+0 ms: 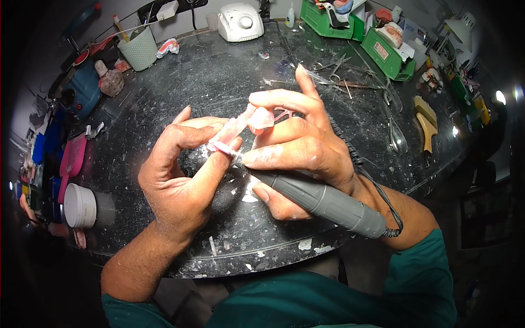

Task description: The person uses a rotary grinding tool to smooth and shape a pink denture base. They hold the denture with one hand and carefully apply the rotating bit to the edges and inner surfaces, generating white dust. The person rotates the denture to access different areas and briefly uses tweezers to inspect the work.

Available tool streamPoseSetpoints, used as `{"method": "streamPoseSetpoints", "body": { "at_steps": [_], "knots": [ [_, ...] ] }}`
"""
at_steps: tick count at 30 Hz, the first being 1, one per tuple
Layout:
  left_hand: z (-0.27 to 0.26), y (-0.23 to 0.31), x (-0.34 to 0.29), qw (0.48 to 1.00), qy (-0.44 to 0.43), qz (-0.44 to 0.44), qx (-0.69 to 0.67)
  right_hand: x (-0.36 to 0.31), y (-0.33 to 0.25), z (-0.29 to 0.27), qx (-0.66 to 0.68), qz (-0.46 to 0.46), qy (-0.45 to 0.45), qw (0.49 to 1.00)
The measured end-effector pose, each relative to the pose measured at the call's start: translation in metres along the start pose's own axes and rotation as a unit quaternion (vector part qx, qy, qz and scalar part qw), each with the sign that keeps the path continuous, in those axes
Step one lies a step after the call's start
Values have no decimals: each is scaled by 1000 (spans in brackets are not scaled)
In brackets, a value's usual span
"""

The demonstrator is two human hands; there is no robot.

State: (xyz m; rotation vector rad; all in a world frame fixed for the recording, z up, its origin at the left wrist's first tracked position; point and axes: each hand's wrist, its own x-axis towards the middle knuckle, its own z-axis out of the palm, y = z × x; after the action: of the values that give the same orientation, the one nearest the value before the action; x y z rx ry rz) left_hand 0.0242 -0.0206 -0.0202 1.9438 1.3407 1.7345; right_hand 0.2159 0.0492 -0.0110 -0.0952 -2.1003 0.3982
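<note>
My left hand pinches one end of a pink dental plate, apparently an acrylic denture base, between thumb and fingers above the table. Around a dark grey rotary handpiece my right hand is closed, and its fingers also reach the plate's far side. A pale pink grinding bit sticks out of the handpiece's tip. It lies against or very close to the plate's near edge, beside my left thumb. A coiled black cord runs from the handpiece's back end past my right wrist. My fingers partly hide the plate.
A dusty black table carries a white control box with a dial at the back. Green bins stand back right, near scissors and a brush. At left are a white tub, pink dustpan and woven cup.
</note>
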Motion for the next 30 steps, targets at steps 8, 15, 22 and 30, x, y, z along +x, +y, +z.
{"method": "streamPoseSetpoints", "body": {
  "at_steps": [8,15,22,30],
  "knots": [
    [2,-1,1,1000,2,4,-4,0,-1,-1,-2,8,-2,1000],
    [1,1,1,1000,-1,-2,-7,0,-1,-1,0,6,-3,1000],
    [1,-1,0,1000,1,0,-2,0,-1,0,-2,9,-3,1000],
    [2,1,2,1000,0,7,-11,0,-2,-3,-6,0,0,1000]
  ]
}}
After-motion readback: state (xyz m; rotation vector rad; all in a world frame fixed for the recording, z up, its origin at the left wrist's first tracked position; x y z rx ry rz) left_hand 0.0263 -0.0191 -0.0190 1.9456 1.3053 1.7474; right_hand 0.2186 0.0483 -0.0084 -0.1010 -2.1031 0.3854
